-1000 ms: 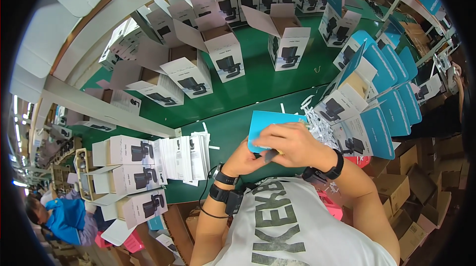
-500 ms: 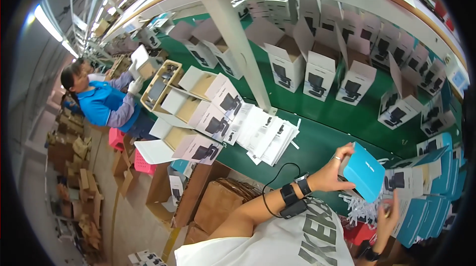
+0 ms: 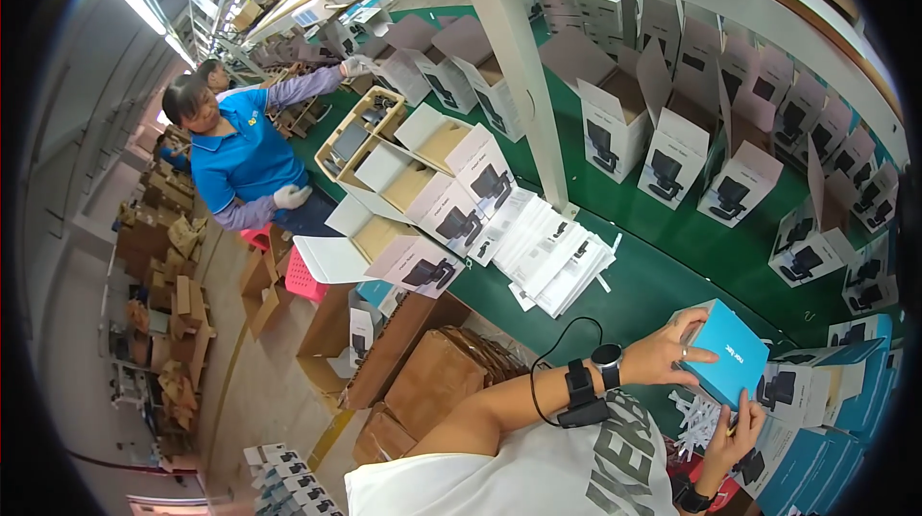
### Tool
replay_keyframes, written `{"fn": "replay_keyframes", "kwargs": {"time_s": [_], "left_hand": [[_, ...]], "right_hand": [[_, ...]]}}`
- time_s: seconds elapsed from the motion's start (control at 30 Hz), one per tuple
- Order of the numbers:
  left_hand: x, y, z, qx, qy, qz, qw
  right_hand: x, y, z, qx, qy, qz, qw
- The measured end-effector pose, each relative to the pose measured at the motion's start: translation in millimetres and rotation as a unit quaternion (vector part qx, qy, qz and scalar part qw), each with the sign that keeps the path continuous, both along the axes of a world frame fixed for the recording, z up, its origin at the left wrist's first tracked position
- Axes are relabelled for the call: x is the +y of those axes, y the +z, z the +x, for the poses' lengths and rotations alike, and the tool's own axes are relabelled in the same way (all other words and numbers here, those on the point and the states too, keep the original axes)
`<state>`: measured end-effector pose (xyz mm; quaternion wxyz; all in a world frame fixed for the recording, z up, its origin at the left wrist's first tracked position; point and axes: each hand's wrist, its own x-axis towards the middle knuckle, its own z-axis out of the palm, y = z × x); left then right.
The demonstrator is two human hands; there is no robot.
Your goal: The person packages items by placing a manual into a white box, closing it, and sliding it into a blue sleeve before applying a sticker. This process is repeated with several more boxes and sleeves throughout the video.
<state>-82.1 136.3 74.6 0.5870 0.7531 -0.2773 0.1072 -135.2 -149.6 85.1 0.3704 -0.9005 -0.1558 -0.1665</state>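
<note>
A closed box with a bright blue top is tilted in my grasp over the right end of the green table. The fingers of my left hand wrap around its left end. At its lower right corner, fingers of my right hand press against the box. White paper strips lie bunched under it. Several blue and white boxes stand packed together just right of my hands. On the table to the left rests a pile of white printed leaflets.
Open white boxes stand left of the leaflets, beside a yellow tray. More open boxes line the green conveyor beyond an upright post. A co-worker in blue stands far left. Brown cartons sit below the table edge.
My right hand has come up to the box's lower corner. The box has turned, showing more of its blue top. The co-worker has reached an arm toward the conveyor. My view has shifted.
</note>
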Motion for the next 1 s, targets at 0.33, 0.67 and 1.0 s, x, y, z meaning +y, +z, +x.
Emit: {"fn": "replay_keyframes", "kwargs": {"time_s": [0.33,0.67,1.0], "left_hand": [[17,0,12,-0.178,0.011,0.237,0.955],[-62,4,22,-0.242,-0.005,0.387,0.89],[-31,34,58,-0.127,-0.052,0.344,0.929]], "right_hand": [[4,-43,-1,-0.062,-0.027,0.026,0.997],[3,-76,-5,-0.024,-0.016,0.025,0.999],[-9,-76,-1,0.04,-0.02,0.129,0.991]]}}
